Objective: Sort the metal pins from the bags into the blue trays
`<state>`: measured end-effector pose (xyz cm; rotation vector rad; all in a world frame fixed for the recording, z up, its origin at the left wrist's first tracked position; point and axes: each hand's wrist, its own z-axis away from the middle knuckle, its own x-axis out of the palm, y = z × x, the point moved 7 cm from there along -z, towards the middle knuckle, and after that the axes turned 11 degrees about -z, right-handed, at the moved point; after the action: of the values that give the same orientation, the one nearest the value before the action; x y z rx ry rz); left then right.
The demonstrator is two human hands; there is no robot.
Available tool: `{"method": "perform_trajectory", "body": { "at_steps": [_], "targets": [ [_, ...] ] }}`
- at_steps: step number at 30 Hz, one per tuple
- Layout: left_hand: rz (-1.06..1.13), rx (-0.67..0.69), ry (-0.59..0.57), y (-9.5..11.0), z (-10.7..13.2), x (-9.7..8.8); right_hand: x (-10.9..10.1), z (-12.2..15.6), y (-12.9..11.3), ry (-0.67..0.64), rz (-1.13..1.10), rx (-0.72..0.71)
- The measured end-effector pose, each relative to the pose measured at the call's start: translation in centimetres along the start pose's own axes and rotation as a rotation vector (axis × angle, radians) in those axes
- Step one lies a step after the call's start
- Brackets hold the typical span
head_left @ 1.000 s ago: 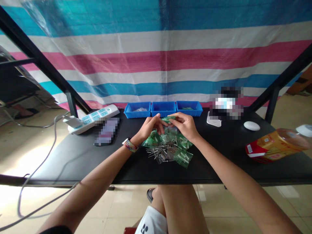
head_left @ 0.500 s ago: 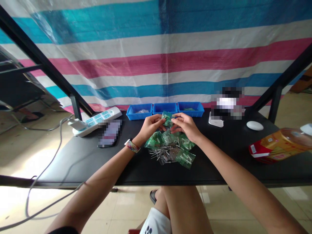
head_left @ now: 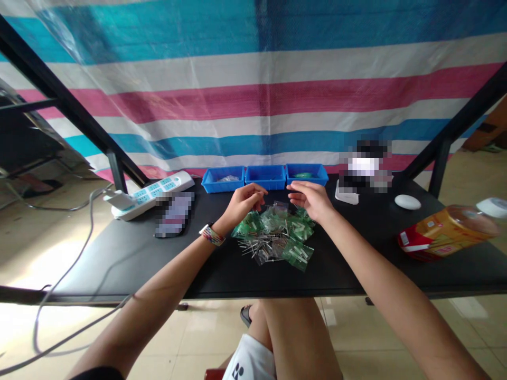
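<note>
My left hand [head_left: 245, 203] hovers at the back left of a pile of small bags, fingers loosely curled and nothing visible in them. Across from it, my right hand [head_left: 310, 199] has its fingers stretched out, holding nothing, just in front of the right blue bin [head_left: 312, 180]. Below the hands lie several green plastic bags [head_left: 299, 254] with small pale pieces inside. Clear bags [head_left: 280, 210] and loose thin metal pins [head_left: 258, 245] are heaped among them. Green packaging [head_left: 303, 176] shows inside the right bin.
A middle blue bin [head_left: 265, 183] and a left blue bin [head_left: 223, 186] with clear bags stand in the same row. A power strip [head_left: 154, 194] and a blurred flat object [head_left: 175, 214] lie left. On the right are a white mouse [head_left: 407, 202] and a large drink bottle [head_left: 443, 232].
The small green bag that both hands held is gone from between them. My hands have moved slightly apart, and more bright green shows in the right bin.
</note>
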<state>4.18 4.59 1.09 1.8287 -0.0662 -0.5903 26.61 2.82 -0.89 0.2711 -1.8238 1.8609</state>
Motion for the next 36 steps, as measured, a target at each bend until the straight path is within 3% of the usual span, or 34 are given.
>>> {"method": "perform_trajectory", "body": {
  "at_steps": [2,7,9,12,27,32,36],
  "targets": [
    [-0.097,0.031,-0.018,0.2,0.1,0.1,0.3,0.2,0.0,-0.056,0.220,-0.062],
    [-0.477,0.288,-0.134,1.1,0.3,1.1,2.3,1.1,-0.9,-0.255,0.998,-0.467],
    [-0.542,0.353,-0.174,1.1,0.4,1.6,2.7,1.2,-0.2,-0.329,1.184,-0.494],
    [-0.589,0.383,-0.201,1.0,0.6,2.1,2.7,1.2,0.8,-0.383,1.283,-0.481],
    [-0.630,0.369,-0.181,0.3,0.6,2.1,2.5,0.2,1.5,-0.375,1.139,-0.418],
    [-0.648,0.330,-0.189,0.2,0.5,1.9,1.8,-0.6,0.6,-0.352,0.853,-0.284],
    [-0.583,0.288,-0.185,0.7,0.4,1.7,1.9,-0.8,0.3,-0.340,0.443,-0.191]
  ]
}}
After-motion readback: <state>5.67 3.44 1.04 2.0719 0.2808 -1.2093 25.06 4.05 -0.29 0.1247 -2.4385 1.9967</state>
